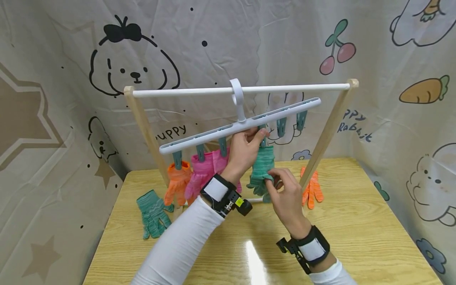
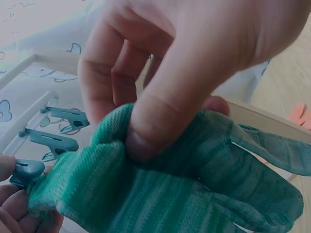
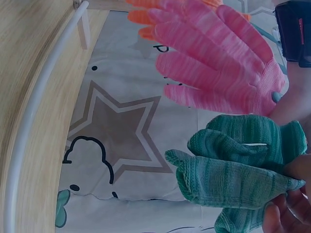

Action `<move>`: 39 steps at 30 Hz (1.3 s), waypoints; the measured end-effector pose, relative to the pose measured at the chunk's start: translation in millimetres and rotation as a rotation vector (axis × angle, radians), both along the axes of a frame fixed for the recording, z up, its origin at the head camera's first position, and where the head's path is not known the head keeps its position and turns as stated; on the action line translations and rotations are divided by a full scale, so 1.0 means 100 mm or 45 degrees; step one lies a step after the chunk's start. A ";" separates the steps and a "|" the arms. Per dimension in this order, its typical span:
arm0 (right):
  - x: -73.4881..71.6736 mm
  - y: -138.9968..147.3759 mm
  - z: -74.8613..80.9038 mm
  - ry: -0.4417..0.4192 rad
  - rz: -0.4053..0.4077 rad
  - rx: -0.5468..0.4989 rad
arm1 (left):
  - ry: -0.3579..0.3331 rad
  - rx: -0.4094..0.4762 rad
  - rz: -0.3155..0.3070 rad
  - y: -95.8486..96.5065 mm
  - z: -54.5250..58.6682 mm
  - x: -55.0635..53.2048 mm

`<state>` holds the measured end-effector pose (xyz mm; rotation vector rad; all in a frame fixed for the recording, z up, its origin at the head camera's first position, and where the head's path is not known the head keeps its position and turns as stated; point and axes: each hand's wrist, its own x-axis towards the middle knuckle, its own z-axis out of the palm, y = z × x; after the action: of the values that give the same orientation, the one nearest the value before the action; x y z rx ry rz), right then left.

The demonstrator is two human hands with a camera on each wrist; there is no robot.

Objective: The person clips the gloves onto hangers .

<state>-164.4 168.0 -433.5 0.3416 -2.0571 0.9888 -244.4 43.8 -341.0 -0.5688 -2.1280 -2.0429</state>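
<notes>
Green glove hangs cuff up below a tilted hanger, between two hands. Nearest are the white sleeves, each ending at a black wrist strap. The right hand has its grip clamped on the glove's knit, thumb against fingers; the left hand has its grip closed on a teal clip at the cuff, though I cannot tell whether the clip bites the fabric. Beneath spreads the desk, pale yellow wood grain with a bright streak of reflected light toward the front. On its left side lies a second green glove, flat; on its right, beside a rack post, an orange glove. An orange glove and overlapping pink gloves hang from clips on the hanger, whose left end dips lower and whose hook loops over the white bar of the wooden rack. Behind, a pale, creased cloth encloses the left, back and right sides, printed with a puppy, stars, cherries, a carrot and flowers.
</notes>
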 end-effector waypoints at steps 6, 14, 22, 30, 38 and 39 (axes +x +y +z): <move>-0.01 0.00 0.00 0.054 -0.004 -0.012 | 0.009 0.008 0.000 0.00 0.00 0.00; -0.04 -0.01 0.04 0.053 -0.048 0.026 | -0.012 0.016 -0.009 0.01 0.00 0.02; -0.09 -0.01 0.08 0.057 -0.050 0.026 | -0.005 0.002 -0.012 -0.01 -0.01 0.02; -0.11 -0.01 0.13 0.068 -0.035 0.009 | 0.016 0.000 -0.005 -0.01 -0.02 0.01; -0.11 -0.01 0.14 0.064 -0.046 0.015 | 0.004 0.011 0.003 0.00 -0.02 0.00; -0.11 0.00 0.14 0.065 -0.047 0.014 | 0.004 0.009 0.005 0.00 -0.02 0.00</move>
<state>-175.2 167.5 -419.2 0.3308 -2.0165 0.9376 -244.1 43.5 -343.1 -0.5659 -2.1178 -2.0450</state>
